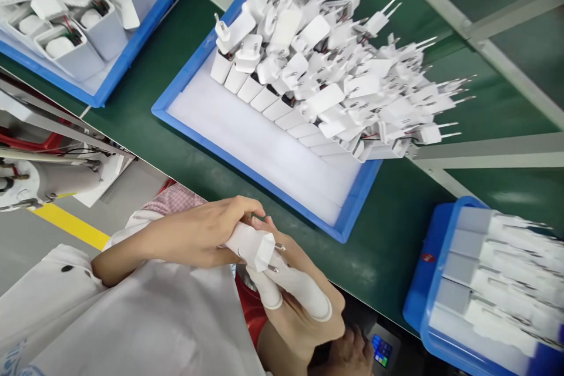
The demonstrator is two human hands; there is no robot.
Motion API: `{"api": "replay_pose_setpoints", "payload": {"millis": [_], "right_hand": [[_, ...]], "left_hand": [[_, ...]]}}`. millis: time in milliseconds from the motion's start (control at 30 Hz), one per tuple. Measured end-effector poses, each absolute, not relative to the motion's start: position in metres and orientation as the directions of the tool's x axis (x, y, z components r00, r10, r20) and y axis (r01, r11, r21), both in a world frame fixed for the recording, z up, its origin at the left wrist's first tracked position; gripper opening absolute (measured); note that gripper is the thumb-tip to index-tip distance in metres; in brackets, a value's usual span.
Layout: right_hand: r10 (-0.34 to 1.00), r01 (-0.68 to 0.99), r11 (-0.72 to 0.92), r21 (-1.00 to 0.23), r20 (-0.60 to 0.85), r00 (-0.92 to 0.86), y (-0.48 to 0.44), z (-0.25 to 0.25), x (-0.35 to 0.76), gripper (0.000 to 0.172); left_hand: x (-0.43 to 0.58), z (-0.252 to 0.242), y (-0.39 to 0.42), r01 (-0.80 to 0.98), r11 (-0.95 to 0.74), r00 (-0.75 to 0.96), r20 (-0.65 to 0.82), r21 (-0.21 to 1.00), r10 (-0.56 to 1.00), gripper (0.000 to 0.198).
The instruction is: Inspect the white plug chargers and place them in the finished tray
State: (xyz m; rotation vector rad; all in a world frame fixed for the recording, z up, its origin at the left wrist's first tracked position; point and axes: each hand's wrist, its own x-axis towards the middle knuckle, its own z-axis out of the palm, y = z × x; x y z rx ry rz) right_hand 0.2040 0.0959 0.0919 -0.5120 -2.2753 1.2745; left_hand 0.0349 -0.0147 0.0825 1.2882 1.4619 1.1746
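Note:
A white two-pin plug adapter (pixel 255 245) sits between my two hands in front of my body, its metal pins pointing right. My left hand (pixel 202 232) is closed around the adapter's rear end, with the thumb over the top. Close against its other side is my right hand (pixel 308 276), with white finger cots (pixel 304 291) on two fingers that press along the adapter. The fingertips under the adapter are hidden. Beyond my hands stands a blue tray (pixel 259 173) with a white liner, holding rows of white housings with plug tops (pixel 312 59) lying on them.
Another blue tray (pixel 99 94) at upper left carries open white housings with wires showing. A blue bin (pixel 425 305) at right holds stacked white adapters. The green bench (pixel 176 158) has metal frame bars (pixel 489 153) behind it. A lit screen (pixel 381 349) lies below its edge.

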Motion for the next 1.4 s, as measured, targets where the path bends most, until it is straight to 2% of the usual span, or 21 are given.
{"api": "replay_pose_setpoints", "payload": {"millis": [167, 300, 400, 500, 633, 700, 767, 833, 900, 967, 1033, 1133, 1267, 1400], "right_hand": [[0.411, 0.015, 0.585, -0.811, 0.280, -0.868, 0.112, 0.068, 0.188, 0.050], [0.453, 0.151, 0.699, -0.699, 0.269, -0.850, 0.116, 0.043, 0.182, 0.055], [0.424, 0.172, 0.738, -0.653, 0.249, -0.871, 0.112, 0.035, 0.183, 0.055], [0.376, 0.132, 0.730, -0.670, 0.232, -0.897, 0.109, 0.036, 0.182, 0.058], [0.402, 0.105, 0.588, -0.802, 0.177, -0.898, 0.113, 0.043, 0.176, 0.055], [0.406, 0.086, 0.533, -0.842, 0.166, -0.899, 0.114, 0.046, 0.175, 0.047], [0.441, 0.130, 0.440, -0.888, 0.088, -0.893, 0.113, 0.049, 0.176, 0.033], [0.527, 0.232, 0.275, -0.933, -0.055, -0.848, 0.111, 0.050, 0.179, 0.022], [0.608, 0.290, 0.076, -0.954, -0.186, -0.771, 0.111, 0.048, 0.180, 0.018], [0.607, 0.296, -0.106, -0.949, -0.298, -0.737, 0.113, 0.045, 0.179, 0.017], [0.543, 0.303, -0.224, -0.926, -0.377, -0.750, 0.116, 0.040, 0.178, 0.017], [0.517, 0.349, -0.297, -0.889, -0.457, -0.724, 0.117, 0.038, 0.177, 0.020], [0.591, 0.407, -0.270, -0.873, -0.484, -0.646, 0.109, 0.046, 0.176, 0.020], [0.583, 0.418, -0.300, -0.857, -0.512, -0.631, 0.106, 0.051, 0.173, 0.019]], "left_hand": [[0.020, 0.066, 0.000, 0.319, 0.060, -0.146, -0.014, 0.946, 0.989, 0.037], [0.002, 0.051, 0.005, 0.385, 0.145, -0.122, -0.105, 0.912, 0.987, 0.019], [-0.013, 0.052, -0.003, 0.330, 0.170, -0.042, -0.166, 0.929, 0.985, 0.028], [-0.022, 0.060, -0.010, 0.126, 0.256, -0.030, -0.254, 0.958, 0.967, 0.037], [-0.011, 0.062, -0.011, -0.255, 0.399, -0.114, -0.437, 0.881, 0.892, 0.031], [-0.003, 0.059, -0.010, -0.401, 0.404, -0.112, -0.482, 0.822, 0.869, 0.030], [0.004, 0.056, -0.010, -0.479, 0.402, -0.128, -0.515, 0.780, 0.847, 0.030], [0.007, 0.055, -0.010, -0.497, 0.402, -0.152, -0.534, 0.769, 0.832, 0.030], [0.007, 0.056, -0.010, -0.478, 0.406, -0.176, -0.538, 0.779, 0.825, 0.029], [0.005, 0.057, -0.010, -0.448, 0.406, -0.189, -0.529, 0.796, 0.828, 0.028], [0.004, 0.057, -0.010, -0.435, 0.394, -0.192, -0.511, 0.810, 0.838, 0.027], [0.004, 0.057, -0.012, -0.412, 0.365, -0.206, -0.475, 0.835, 0.855, 0.027], [0.005, 0.060, -0.014, -0.336, 0.366, -0.209, -0.448, 0.868, 0.869, 0.031], [0.010, 0.067, -0.012, -0.334, 0.354, -0.271, -0.448, 0.874, 0.852, 0.027]]}}
